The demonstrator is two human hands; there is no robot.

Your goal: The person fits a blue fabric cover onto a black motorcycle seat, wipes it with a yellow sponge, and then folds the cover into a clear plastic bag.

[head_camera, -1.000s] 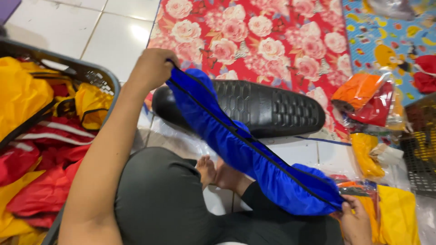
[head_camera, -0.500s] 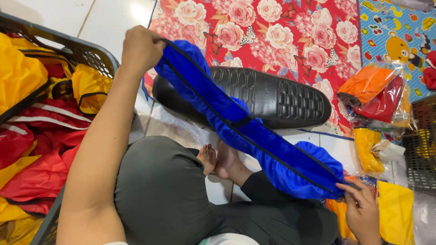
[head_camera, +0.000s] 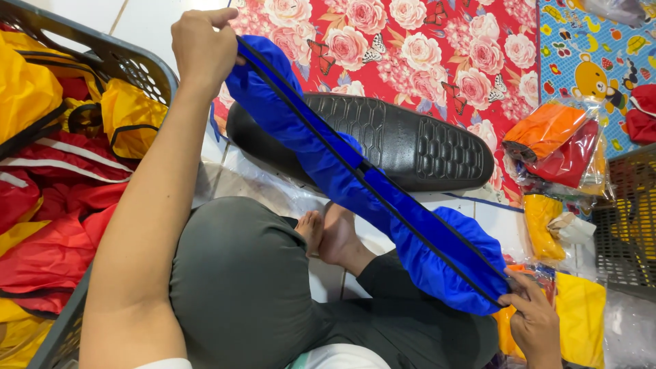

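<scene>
2 hands pinching 1 blue elastic cover [head_camera: 355,184] taut, left hand [head_camera: 201,44] high, right hand [head_camera: 536,321] low; keep the band straight.

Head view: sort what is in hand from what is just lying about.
In hand:
- blue elastic-edged cover, stretched between left hand and right hand
- black seat form beneath it

Lying about:
- grey basket of red and yellow covers
- bagged orange and red covers
- floral cloth
</scene>
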